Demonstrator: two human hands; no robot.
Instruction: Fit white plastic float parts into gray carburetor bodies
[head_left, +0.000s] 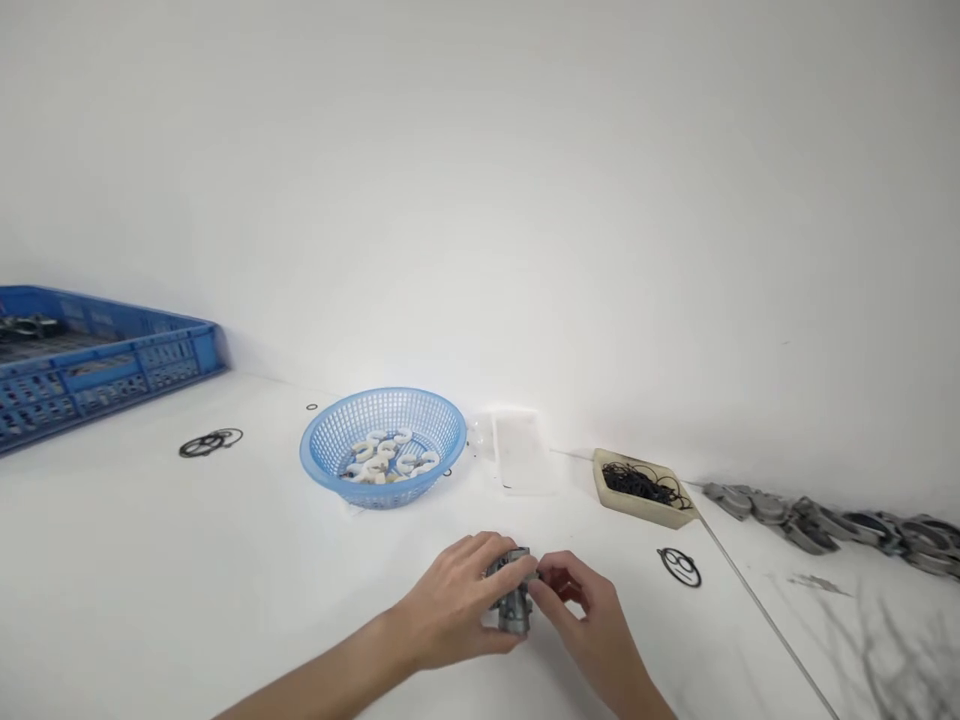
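Note:
A grey metal housing [514, 606] is held just above the white table, near the middle of the front. My left hand [461, 600] wraps round it from the left, fingers over its top and thumb under its lower end. From the right, my right hand [589, 615] pinches with thumb and forefinger at the upper right side of the housing. Whatever lies between those fingertips is hidden or too small to name. Much of the housing is covered by my left fingers.
A blue basket [319, 470] holds white plastic parts. Beside it stands a white tray [521, 455]. A beige tray [645, 512] carries black rubber rings. Loose black rings [680, 567] lie to the right, others [210, 443] to the left. Grey metal parts [814, 525] line the right; a blue crate [142, 365] stands left.

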